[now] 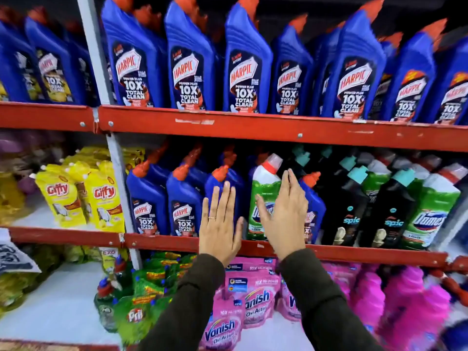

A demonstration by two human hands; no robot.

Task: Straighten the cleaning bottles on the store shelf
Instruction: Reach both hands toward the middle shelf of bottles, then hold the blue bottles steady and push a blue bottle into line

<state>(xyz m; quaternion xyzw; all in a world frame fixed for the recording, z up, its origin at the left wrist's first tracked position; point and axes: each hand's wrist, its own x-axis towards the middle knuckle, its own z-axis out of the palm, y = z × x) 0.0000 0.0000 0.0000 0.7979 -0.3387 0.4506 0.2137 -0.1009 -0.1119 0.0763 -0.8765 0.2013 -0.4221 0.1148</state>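
Note:
On the middle shelf stand small blue Harpic bottles with orange caps. A green Domex bottle stands among them, and another blue Harpic bottle to its right. My left hand is flat and open in front of a blue Harpic bottle, fingers up. My right hand is open too, held in front of the green Domex bottle, partly covering its label. Neither hand grips anything. Black Spic bottles and more Domex bottles fill the right side.
The top shelf carries a row of large blue Harpic bottles. Yellow Giffy pouches lie left of the grey upright post. Below are pink Vanish pouches, green Pril bottles and pink dusters.

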